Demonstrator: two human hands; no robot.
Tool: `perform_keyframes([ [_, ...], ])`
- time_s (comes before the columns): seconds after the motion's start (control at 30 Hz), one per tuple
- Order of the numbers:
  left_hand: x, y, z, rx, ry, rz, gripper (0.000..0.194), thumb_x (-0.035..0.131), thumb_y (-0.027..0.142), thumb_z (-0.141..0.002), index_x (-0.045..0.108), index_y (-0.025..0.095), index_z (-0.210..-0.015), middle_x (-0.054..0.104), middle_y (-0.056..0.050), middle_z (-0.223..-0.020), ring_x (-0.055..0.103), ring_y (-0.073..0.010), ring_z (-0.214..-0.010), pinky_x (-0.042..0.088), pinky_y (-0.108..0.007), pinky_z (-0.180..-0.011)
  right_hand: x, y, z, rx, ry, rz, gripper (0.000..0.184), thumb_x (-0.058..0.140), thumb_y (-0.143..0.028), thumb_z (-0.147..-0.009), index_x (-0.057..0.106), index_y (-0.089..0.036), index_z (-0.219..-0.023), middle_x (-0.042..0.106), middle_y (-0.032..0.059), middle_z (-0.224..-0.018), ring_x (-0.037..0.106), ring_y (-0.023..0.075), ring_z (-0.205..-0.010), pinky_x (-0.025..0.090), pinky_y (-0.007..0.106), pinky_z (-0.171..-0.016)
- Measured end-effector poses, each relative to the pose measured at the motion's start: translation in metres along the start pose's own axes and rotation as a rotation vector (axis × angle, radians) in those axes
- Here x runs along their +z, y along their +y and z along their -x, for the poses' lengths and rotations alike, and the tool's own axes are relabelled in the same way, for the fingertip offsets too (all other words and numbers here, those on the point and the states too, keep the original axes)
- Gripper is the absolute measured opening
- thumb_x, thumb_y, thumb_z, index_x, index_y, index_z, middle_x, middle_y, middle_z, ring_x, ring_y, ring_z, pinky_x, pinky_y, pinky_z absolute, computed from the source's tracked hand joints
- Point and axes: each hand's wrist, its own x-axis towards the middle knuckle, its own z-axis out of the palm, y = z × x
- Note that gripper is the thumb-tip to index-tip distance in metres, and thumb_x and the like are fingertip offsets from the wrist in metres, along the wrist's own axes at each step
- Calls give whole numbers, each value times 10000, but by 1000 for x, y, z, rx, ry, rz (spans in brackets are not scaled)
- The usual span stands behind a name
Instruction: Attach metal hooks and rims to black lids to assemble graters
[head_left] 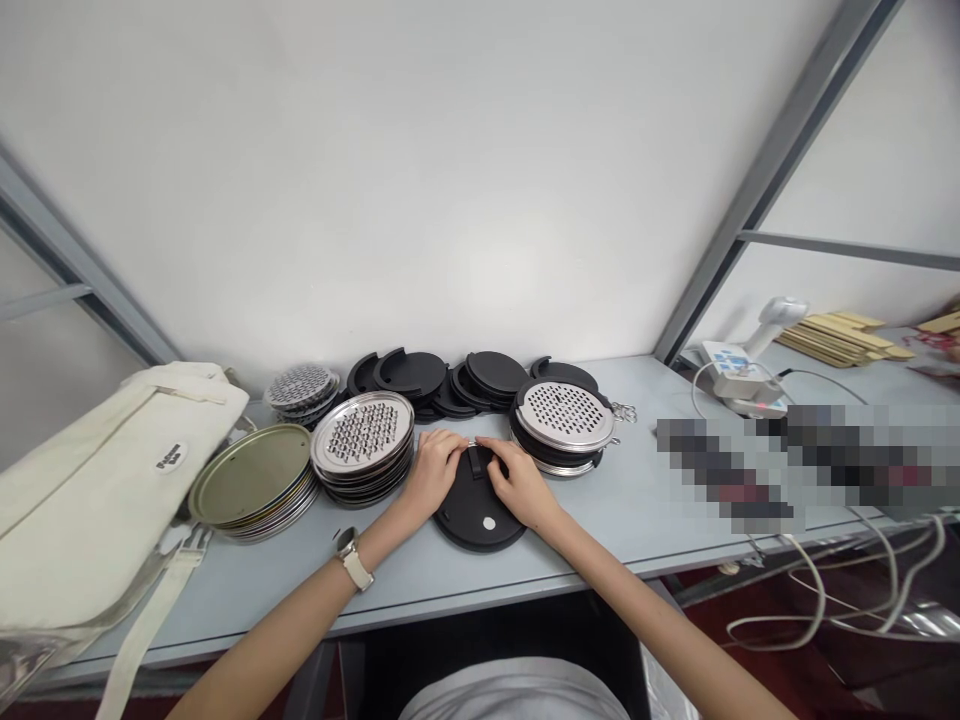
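Left hand: (437,468) fingers bent and bunched, tips at a small metal piece (472,443) on the far rim of the black disc (480,515). Can't tell if it's pinched.
Right hand: (523,484) narrow, index reaching to the same metal piece, other fingers curled over the disc's right side. Grip on the metal also unclear.
Black disc: flat on the worktop (600,535), near the front edge, between the forearms. White dot (489,523) on its face, dark tab (477,462) running from the far rim.
Left stacks: olive plate (259,470) tops one pile; silver grater plate (364,432) tops the next, just beside it. Small grater discs (298,386) behind.
Right stack: perforated silver plate (566,412) on top, black parts under, wire loops (624,411) at its right.
Back row: black round parts (491,374) in overlapping piles near the wall.
Far left: cream bag (112,460), strap hanging over the front edge.
Left wrist: watch (351,552), light band.
Far right: white device (731,368), wooden strips (832,340), pale cables (821,600); one area pixelated, unreadable.
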Motion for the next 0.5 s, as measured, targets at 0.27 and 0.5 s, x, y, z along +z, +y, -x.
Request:
perform_keyframes([
  [0.27,-1,2,0,-1,3,5,177,502,75,-902,640,179,-863,671,-35,-882,595,-206,-889,391,-367,-832,0,-1,0,10,0,10,449,415,-60,-842,618,-181,-1224,677,96,-1152,613,216,-1064,473,396,-969],
  [0.5,-1,2,0,-1,1,6,182,501,68,-896,639,176,-848,669,-34,-860,593,-202,-870,392,-365,-821,0,0,1,-1,4,4,462,417,-56,-840,611,-194,-1236,674,88,-1165,610,215,-1079,470,401,-977],
])
